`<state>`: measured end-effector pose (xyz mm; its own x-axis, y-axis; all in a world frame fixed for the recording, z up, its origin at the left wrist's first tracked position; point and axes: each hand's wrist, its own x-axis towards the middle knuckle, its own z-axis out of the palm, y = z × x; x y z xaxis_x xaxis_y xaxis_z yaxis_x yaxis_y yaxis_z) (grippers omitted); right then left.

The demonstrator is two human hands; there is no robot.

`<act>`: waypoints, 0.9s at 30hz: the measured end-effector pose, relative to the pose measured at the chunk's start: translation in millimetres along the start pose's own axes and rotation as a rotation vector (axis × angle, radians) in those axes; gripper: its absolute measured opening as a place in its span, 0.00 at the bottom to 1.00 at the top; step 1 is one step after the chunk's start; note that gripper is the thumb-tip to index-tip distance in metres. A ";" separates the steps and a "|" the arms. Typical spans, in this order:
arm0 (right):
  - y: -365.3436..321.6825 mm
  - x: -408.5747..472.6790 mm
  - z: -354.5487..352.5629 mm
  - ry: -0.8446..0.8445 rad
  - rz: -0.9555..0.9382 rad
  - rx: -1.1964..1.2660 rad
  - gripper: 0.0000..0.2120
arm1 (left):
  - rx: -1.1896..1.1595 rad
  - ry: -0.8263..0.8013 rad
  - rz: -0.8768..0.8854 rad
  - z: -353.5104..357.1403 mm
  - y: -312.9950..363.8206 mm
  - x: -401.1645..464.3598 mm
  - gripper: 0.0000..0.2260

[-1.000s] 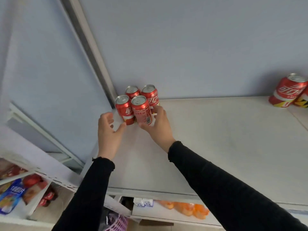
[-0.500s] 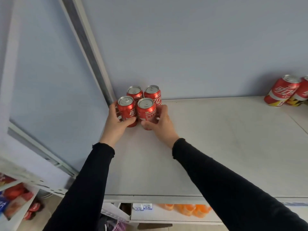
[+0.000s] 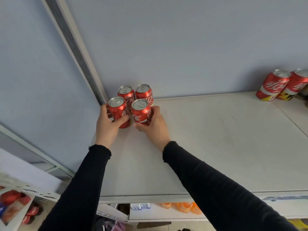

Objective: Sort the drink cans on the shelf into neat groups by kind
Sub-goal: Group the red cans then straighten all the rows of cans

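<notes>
Four red cans (image 3: 131, 104) stand bunched in the shelf (image 3: 216, 139) corner, left hand (image 3: 108, 124) and right hand (image 3: 155, 125) each wrapped round a front one, probably squeezing them tidy.

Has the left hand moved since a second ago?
Yes. The left hand went forward toward the back wall; it now grips the front-left can, which it only touched before.
</notes>
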<state>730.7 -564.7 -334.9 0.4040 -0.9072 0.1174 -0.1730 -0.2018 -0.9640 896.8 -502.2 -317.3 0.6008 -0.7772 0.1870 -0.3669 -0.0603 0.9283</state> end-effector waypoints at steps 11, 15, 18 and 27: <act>29.6 -44.4 -206.2 0.089 0.013 0.024 0.29 | -0.164 -0.236 0.069 127.6 64.9 -54.9 0.34; 53.1 -63.2 -315.2 0.192 0.023 -0.012 0.28 | -0.161 -0.392 0.111 225.4 105.2 -75.1 0.33; 74.9 -72.7 -391.1 0.277 0.048 0.057 0.29 | -0.176 -0.465 0.133 303.8 137.5 -94.6 0.33; 113.5 -43.0 -500.5 0.362 0.007 0.048 0.31 | -0.113 -0.468 0.136 458.5 194.1 -113.7 0.32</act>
<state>244.1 -733.4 -330.0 0.0573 -0.9821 0.1795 -0.1290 -0.1856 -0.9741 431.7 -712.7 -305.7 0.1603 -0.9725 0.1688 -0.3254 0.1094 0.9392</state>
